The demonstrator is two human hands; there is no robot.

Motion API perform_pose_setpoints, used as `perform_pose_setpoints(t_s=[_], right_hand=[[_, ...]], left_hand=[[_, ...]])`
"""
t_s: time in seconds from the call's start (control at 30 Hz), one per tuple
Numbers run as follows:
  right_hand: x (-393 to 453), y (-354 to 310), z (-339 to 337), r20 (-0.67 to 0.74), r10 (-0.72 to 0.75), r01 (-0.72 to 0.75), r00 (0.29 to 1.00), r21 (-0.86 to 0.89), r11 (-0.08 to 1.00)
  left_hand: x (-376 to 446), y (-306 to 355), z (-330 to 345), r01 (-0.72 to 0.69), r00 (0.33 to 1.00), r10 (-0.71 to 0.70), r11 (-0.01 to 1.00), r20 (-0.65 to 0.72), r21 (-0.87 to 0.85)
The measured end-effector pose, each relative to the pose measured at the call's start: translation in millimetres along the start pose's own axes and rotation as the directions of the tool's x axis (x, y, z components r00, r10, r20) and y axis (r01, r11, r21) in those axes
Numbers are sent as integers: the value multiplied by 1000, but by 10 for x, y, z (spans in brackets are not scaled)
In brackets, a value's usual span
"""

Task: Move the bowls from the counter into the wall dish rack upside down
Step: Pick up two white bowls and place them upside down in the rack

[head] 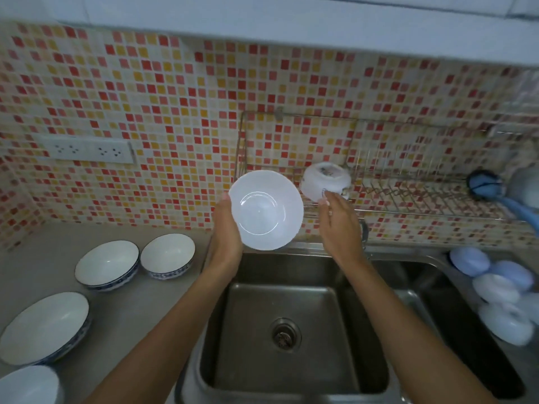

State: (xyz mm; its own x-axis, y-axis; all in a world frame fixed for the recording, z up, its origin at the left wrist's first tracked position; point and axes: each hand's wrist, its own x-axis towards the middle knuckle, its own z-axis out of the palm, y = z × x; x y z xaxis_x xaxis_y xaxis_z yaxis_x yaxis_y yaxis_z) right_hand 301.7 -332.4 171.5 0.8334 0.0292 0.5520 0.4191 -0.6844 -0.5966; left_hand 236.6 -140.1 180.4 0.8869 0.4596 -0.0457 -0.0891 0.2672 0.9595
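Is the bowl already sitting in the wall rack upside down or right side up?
Upside down. The small bowl in the wall rack shows its flat base and foot ring upward, and its opening faces down onto the wires.

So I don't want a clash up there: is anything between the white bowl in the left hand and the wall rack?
Yes. An upturned bowl already sits in the rack, at its left end, with the right hand on it.
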Motion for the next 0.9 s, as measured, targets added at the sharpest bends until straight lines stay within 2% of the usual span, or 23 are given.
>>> perform_pose_setpoints(t_s=[0.1, 0.23, 0.37, 0.5, 0.57, 0.63, 0.77, 0.9], right_hand=[[192, 250, 9, 131, 11, 18, 991, -214, 977], [245, 515, 102, 253, -19, 122, 967, -398, 909], [234, 601, 214, 166, -100, 163, 981, -429, 888], [221, 641, 257, 120, -141, 181, 983, -464, 867], [218, 651, 252, 126, -145, 188, 981, -469, 863], [220, 654, 258, 133, -142, 188, 981, -463, 866], [221, 657, 279, 118, -143, 181, 983, -441, 879], [210, 659, 275, 92, -165, 189, 982, -451, 872]], left_hand=[[93, 146, 269, -157, 988, 157, 978, 7, 137], [225, 250, 534, -365, 931, 349, 872, 108, 326], [391, 275, 762, -484, 871, 456, 742, 180, 464], [557, 232, 918, -581, 787, 544, 493, 292, 647], [665, 128, 929, -588, 768, 532, 365, 357, 722], [761, 15, 922, -543, 790, 491, 285, 366, 790], [848, -126, 957, -476, 830, 432, 222, 352, 851], [890, -178, 1001, -446, 841, 441, 233, 315, 864]])
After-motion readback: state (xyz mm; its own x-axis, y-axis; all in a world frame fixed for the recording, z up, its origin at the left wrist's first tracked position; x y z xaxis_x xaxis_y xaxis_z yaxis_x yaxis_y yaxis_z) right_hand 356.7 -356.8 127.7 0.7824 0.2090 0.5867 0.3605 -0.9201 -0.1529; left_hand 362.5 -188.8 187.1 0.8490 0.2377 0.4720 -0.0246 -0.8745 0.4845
